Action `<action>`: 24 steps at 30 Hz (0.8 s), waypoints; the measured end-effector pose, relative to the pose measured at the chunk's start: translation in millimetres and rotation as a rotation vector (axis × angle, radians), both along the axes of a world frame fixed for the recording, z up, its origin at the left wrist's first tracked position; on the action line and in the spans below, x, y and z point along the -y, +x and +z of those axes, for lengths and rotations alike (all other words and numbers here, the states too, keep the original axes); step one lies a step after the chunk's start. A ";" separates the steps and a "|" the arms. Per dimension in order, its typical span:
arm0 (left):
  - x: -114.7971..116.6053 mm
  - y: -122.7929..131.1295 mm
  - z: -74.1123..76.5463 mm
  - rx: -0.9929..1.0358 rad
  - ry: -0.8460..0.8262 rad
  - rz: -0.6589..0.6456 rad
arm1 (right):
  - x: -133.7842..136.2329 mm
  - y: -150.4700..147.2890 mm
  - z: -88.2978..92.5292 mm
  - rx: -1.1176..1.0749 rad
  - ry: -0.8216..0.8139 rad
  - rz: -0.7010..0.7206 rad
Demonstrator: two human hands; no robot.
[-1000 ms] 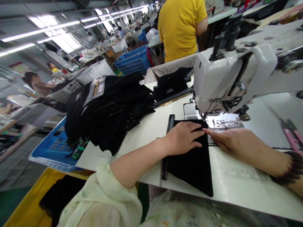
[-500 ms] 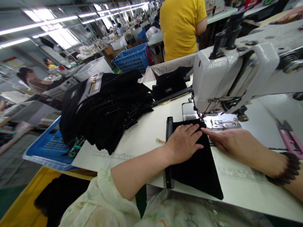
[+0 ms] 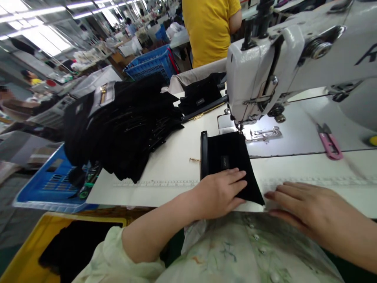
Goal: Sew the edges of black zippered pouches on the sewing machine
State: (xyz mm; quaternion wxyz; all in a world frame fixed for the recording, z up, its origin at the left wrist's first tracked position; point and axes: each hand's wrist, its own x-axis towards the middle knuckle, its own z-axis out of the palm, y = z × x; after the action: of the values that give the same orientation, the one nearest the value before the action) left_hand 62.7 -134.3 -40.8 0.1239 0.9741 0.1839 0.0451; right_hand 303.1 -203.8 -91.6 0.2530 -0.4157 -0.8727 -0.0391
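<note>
A black fabric pouch piece (image 3: pixel 216 151) with a small label and a dark zipper band along its left side lies on the table. Its far right corner sits under the needle area of the white sewing machine (image 3: pixel 262 74). My left hand (image 3: pixel 220 192) rests flat on the near part of the piece, fingers stretched out. Beside the near right corner is my right hand (image 3: pixel 300 204), fingers extended and slightly blurred, gripping nothing visible. A gold zipper pull (image 3: pixel 194 160) sticks out at the left of the band.
A heap of black pieces (image 3: pixel 123 125) lies to the left, with another black pouch (image 3: pixel 203 98) behind. Pink thread snips (image 3: pixel 330 143) lie to the right. A blue crate (image 3: pixel 53 181) and a yellow bin (image 3: pixel 26 251) stand left. A person in yellow (image 3: pixel 210 31) is beyond.
My left hand has slid toward me across the fabric, uncovering the label. My right hand has left the needle area and come to the near right corner. The camera view has shifted.
</note>
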 end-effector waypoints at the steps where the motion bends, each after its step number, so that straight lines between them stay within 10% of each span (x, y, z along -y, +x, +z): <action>1: -1.1 -3.2 -3.0 0.092 -0.043 0.020 | 6.4 -7.3 -1.6 -0.038 0.060 0.025; 9: -8.8 -11.7 1.9 0.376 -0.392 0.303 | 19.7 -38.1 -22.0 -0.265 0.226 -0.167; 16: -3.2 -10.6 23.5 0.547 -0.269 0.470 | 13.5 -34.4 -29.5 -0.223 0.244 -0.049; 24: 13.3 10.7 16.3 0.357 -0.107 0.018 | 14.7 -33.0 -31.2 -0.256 0.280 0.039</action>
State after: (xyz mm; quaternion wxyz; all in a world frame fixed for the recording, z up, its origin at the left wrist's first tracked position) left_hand 73.4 -147.6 -24.5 0.2057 0.9409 0.1699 0.2086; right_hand 270.1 -218.6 -122.7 0.4180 -0.3611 -0.8273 -0.1020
